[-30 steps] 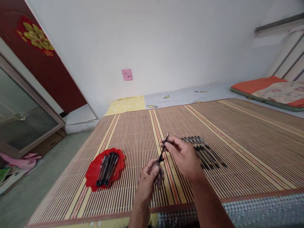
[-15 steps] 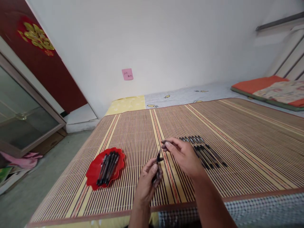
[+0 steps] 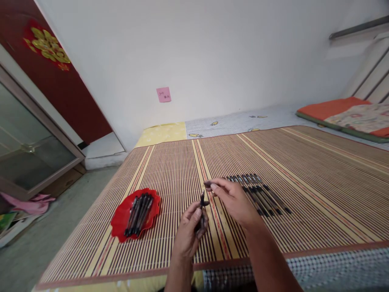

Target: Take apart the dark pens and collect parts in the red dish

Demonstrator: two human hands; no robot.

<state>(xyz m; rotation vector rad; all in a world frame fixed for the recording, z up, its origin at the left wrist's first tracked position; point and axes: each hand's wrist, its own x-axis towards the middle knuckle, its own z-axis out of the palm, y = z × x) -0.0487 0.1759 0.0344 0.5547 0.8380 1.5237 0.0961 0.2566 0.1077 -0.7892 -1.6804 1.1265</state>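
Note:
My left hand (image 3: 189, 229) is closed around a black pen (image 3: 202, 198), its pointed end up and its lower part hidden in my palm. Just above and to the right of that point is my right hand (image 3: 235, 200), its thumb and fingers pinched together. Whatever the pinch holds, if anything, is too small and dark to make out. Dark stains mark the fingertips. Several black pens (image 3: 267, 200) lie side by side in a slanted row right of my right hand, which partly covers the nearest. On the left, more black pens (image 3: 138, 215) lie in a red scalloped dish (image 3: 119, 219).
Everything rests on a striped bamboo mat (image 3: 173, 174) spread over a bed. Behind it a white wall (image 3: 212, 52) bears a pink note (image 3: 164, 94). A folded orange-edged quilt (image 3: 334, 108) lies at the far right. Beyond the left edge is the floor (image 3: 63, 219).
My right hand has shifted slightly left, its fingertips now closer to the pen's point. The left hand keeps its hold with hardly any movement.

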